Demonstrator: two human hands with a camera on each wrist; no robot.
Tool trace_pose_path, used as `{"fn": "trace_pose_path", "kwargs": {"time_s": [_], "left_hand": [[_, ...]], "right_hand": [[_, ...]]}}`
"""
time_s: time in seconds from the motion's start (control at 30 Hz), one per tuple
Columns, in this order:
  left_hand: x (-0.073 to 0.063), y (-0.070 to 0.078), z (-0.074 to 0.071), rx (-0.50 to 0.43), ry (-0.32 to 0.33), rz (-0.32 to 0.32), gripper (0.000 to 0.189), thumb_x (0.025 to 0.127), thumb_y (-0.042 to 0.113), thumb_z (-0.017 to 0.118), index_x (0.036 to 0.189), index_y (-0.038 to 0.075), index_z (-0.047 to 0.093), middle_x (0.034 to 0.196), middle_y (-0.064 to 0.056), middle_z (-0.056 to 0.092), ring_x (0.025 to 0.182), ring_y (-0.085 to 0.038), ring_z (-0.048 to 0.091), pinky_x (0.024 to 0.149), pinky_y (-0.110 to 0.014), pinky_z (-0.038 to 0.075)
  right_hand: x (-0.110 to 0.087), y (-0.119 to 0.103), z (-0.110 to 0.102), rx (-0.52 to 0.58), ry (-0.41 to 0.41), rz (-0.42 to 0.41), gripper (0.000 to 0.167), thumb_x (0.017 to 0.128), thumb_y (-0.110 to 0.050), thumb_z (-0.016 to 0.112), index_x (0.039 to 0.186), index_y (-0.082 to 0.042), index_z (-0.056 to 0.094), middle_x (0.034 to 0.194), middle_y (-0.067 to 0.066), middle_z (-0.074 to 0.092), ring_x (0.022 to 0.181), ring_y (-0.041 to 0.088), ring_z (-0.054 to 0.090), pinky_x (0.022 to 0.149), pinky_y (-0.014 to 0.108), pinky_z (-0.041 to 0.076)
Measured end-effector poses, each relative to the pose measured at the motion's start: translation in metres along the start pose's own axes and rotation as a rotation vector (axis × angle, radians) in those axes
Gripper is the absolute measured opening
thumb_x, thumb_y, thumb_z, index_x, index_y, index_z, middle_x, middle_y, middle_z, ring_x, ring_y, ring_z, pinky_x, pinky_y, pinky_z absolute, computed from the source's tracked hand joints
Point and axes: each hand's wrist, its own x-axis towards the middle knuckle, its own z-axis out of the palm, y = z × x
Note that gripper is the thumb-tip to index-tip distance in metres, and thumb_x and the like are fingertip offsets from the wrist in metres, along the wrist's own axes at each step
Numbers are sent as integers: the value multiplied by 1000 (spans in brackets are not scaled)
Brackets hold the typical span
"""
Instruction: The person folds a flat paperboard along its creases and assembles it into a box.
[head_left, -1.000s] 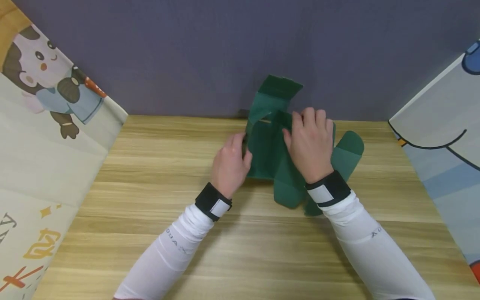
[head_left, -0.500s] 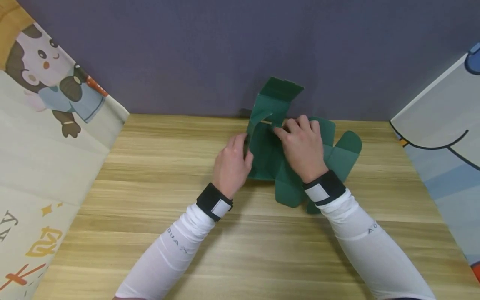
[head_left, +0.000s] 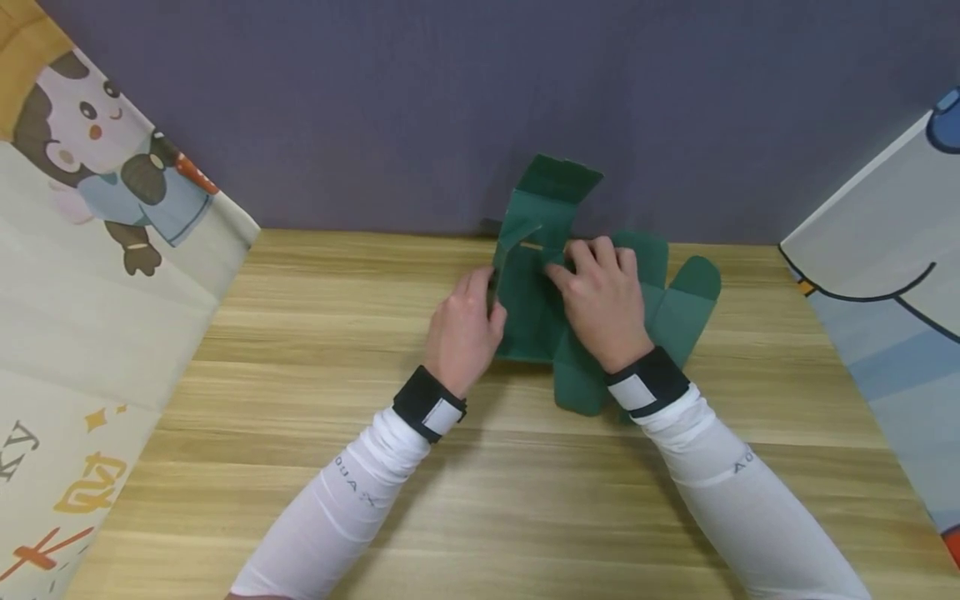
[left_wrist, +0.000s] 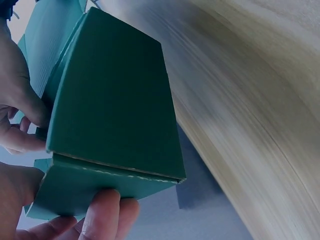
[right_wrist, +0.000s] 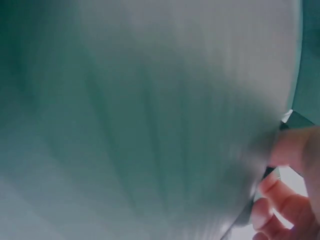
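A partly folded green cardboard box (head_left: 521, 308) sits on the wooden table, its back flap (head_left: 558, 179) raised and other flaps spread to the right. My left hand (head_left: 462, 333) grips its left wall; in the left wrist view the fingers (left_wrist: 102, 215) curl round the end of the box (left_wrist: 117, 95). At the upper right corner of the box, my right hand (head_left: 603, 308) pinches the cardboard between thumb and fingers. A green panel (right_wrist: 150, 125) fills most of the right wrist view, with the right hand (right_wrist: 292, 195) at its edge.
The wooden table (head_left: 315, 317) stretches around the box. Behind it rises a dark grey-purple wall (head_left: 375, 117), close to the raised flap. Printed cloths stand at the left (head_left: 135, 333) and right (head_left: 870, 250) sides.
My right hand has moved left and slightly down along the cardboard, to the box's inner corner, uncovering flaps on the right. The left hand has kept its hold in nearly the same place.
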Motion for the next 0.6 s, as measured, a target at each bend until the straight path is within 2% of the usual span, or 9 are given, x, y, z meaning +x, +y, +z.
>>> {"fn": "trace_pose_path", "kwargs": {"time_s": [0.17, 0.3, 0.47, 0.6], "left_hand": [[0, 0, -1, 13, -1, 2, 39, 88, 12, 64, 125, 5, 57, 117, -13, 66, 87, -25, 70, 66, -37, 58], [0, 0, -2, 16, -1, 1, 39, 87, 12, 65, 125, 5, 57, 116, -13, 66, 85, -25, 70, 65, -37, 58], [0, 1, -2, 20, -2, -3, 37, 88, 13, 65, 124, 5, 58, 116, -12, 66, 85, -24, 70, 65, -37, 58], [-1, 2, -3, 24, -2, -2, 37, 88, 12, 65, 124, 5, 58, 116, -12, 66, 84, -25, 70, 64, -37, 58]], "right_hand": [[5, -1, -4, 38, -9, 30, 22, 96, -24, 59, 105, -9, 73, 93, 12, 61, 87, 33, 48, 72, 47, 35], [12, -1, -10, 65, -1, 63, 26, 93, -27, 64, 106, -6, 71, 92, 13, 64, 88, 33, 49, 75, 48, 35], [24, -2, -18, 66, 46, 75, 35, 91, -27, 67, 119, -6, 63, 102, 14, 64, 94, 35, 51, 77, 49, 36], [35, -7, -22, 49, 83, 20, 38, 93, -25, 64, 127, -8, 59, 113, 13, 63, 100, 34, 52, 78, 49, 38]]}}
